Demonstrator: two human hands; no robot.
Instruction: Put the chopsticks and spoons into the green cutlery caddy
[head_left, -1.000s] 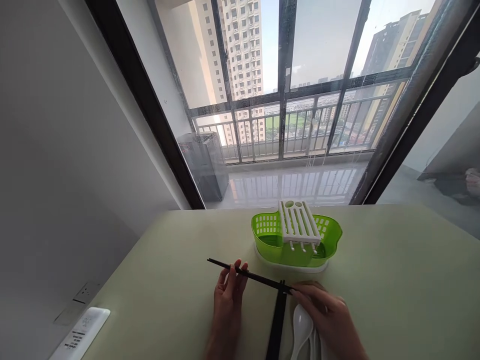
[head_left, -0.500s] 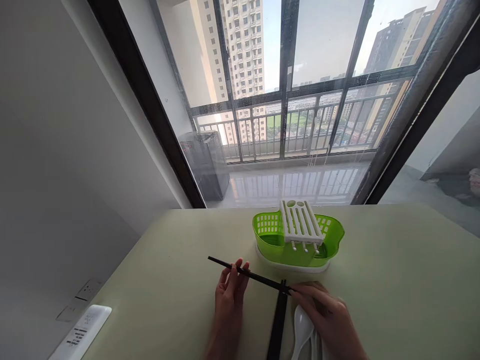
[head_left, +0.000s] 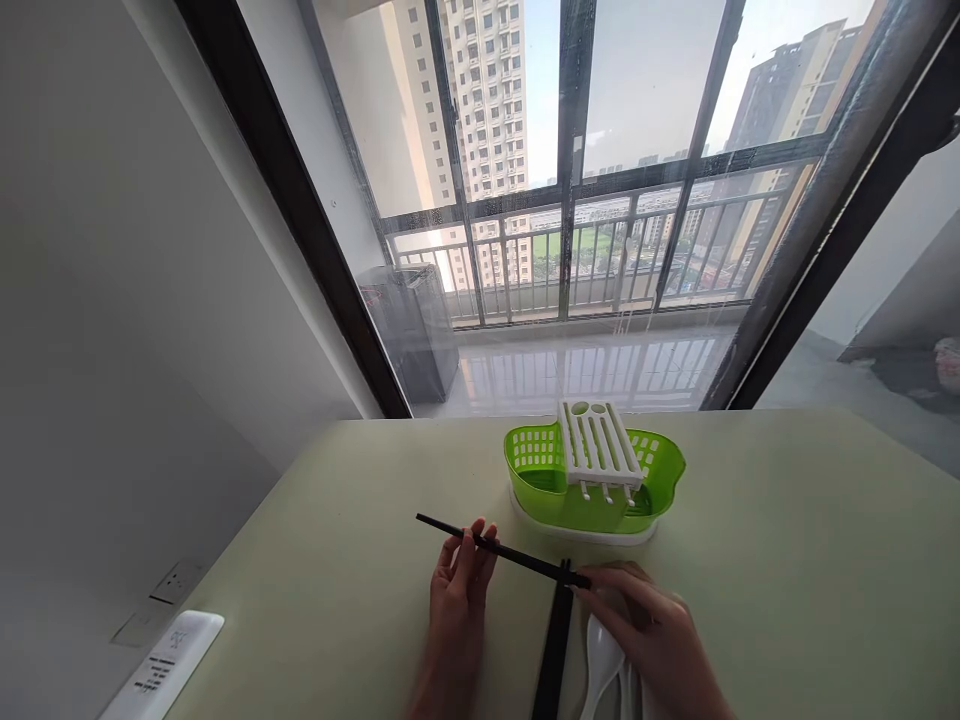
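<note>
Black chopsticks (head_left: 525, 560) are held slantwise above the table between my two hands; whether it is one or a pair pressed together I cannot tell. My left hand (head_left: 459, 590) pinches them near the middle, fingers closed. At their right end, the fingertips of my right hand (head_left: 649, 625) are closed on them. Below lie more black chopsticks (head_left: 555, 650), side by side and pointing away from me. White spoons (head_left: 602, 655) rest beside those, partly hidden under my right hand. Beyond my hands stands a green basket (head_left: 577, 512) with a white slotted rack (head_left: 600, 445) across its top.
The pale table (head_left: 337, 560) reaches to a glass door with dark frames. A white power strip (head_left: 169, 660) lies at the left edge, near a wall socket (head_left: 178, 580). Behind the glass, a dark grey cabinet-like box (head_left: 412, 335) stands on the balcony.
The right fingertips have shifted very slightly at the chopsticks' end, which shows a little more. My left hand stays in place. The basket appears a few pixels further left.
</note>
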